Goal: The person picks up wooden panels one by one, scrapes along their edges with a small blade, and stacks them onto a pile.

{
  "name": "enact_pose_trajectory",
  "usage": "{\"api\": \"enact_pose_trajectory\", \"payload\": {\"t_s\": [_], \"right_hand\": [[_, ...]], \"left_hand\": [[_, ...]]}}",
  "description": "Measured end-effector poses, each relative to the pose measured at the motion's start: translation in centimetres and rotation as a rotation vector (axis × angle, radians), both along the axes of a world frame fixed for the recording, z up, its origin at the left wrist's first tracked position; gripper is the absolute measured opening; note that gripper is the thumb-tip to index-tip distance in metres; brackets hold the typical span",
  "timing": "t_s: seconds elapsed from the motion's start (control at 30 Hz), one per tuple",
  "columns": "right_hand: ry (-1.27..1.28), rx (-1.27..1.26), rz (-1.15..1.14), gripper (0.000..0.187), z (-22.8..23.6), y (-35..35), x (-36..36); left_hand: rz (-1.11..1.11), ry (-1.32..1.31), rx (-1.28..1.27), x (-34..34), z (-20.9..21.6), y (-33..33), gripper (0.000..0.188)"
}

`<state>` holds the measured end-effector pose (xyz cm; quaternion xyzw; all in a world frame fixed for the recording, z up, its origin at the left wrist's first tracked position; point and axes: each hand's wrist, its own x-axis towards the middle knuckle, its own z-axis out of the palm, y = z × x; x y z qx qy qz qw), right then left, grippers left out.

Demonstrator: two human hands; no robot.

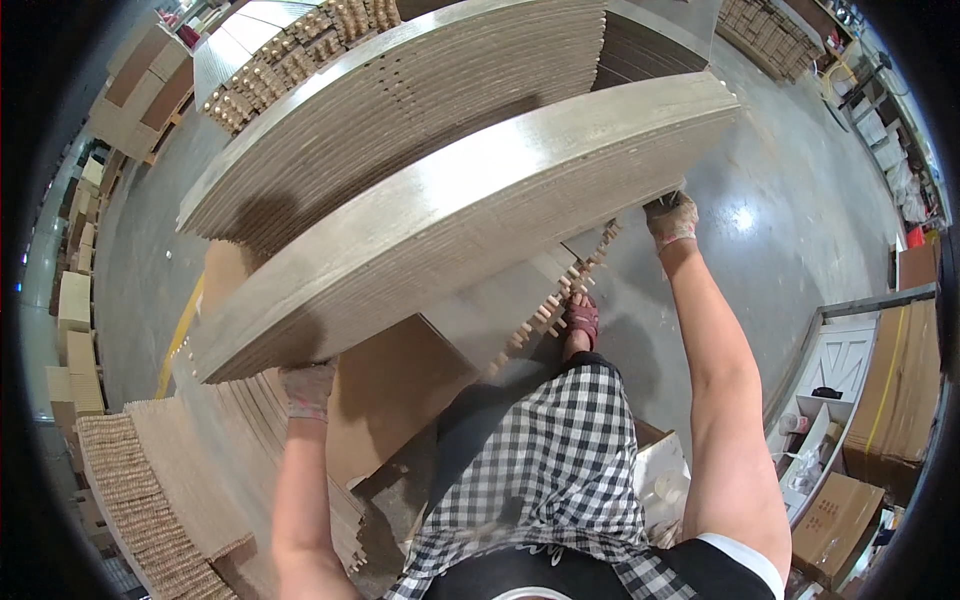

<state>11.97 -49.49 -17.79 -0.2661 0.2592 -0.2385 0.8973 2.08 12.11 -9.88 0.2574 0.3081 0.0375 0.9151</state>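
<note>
Between my two hands is a thick stack of long, narrow boards (470, 175), with a pale shiny top face and layered edges, tilted so its right end is farther away. My left hand (307, 388), in a soiled work glove, is at the underside near the stack's left end; its fingertips are hidden beneath the boards. Near the right end, my right hand (672, 220), also gloved, is closed round the lower edge. Just beyond lies a larger stack of similar boards (400, 110). Below, a row of small wooden dowels (540, 320) sticks out along a panel edge.
Several ridged panels (170, 470) are stacked at the lower left. A brown cardboard sheet (400, 385) leans between my arms. Bundles with dowel ends (300, 55) stand at the far left. Cartons and a shelf (835, 400) line the right. My sandalled foot (582, 315) is on the concrete floor.
</note>
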Motion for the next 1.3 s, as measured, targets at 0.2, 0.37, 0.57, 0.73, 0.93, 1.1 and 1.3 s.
{"api": "enact_pose_trajectory", "payload": {"t_s": [0.2, 0.37, 0.57, 0.73, 0.93, 1.1, 1.3], "right_hand": [[0.045, 0.132, -0.039, 0.036, -0.6, 0.9, -2.6], [-0.008, 0.084, -0.064, 0.034, -2.2, -4.8, -4.3], [-0.025, 0.112, 0.002, 0.032, -1.3, -2.0, -3.0], [0.299, -0.158, 0.006, 0.034, 0.1, -4.9, -6.2], [0.313, -0.386, -0.284, 0.018, 7.0, -7.1, -11.1], [0.160, -1.046, -0.053, 0.015, 20.7, 5.7, -13.8], [-0.147, -1.749, 0.344, 0.007, 28.1, 27.5, -14.4]], "left_hand": [[-0.065, -0.077, -0.072, -3.9, -2.8, 3.2, 0.053], [-0.118, -0.102, -0.075, -4.2, -4.5, 0.2, 0.052], [-0.161, -0.301, -0.699, -6.2, -5.8, 5.1, 0.050], [-0.070, 0.044, 0.355, -7.4, -2.4, 3.0, 0.050], [0.093, -0.317, 0.774, -9.2, 7.0, 4.5, 0.055], [-0.073, -0.787, 1.093, -9.6, 12.2, 4.3, 0.055], [-0.139, -0.692, 1.208, -9.1, 14.5, 0.8, 0.049]]}}
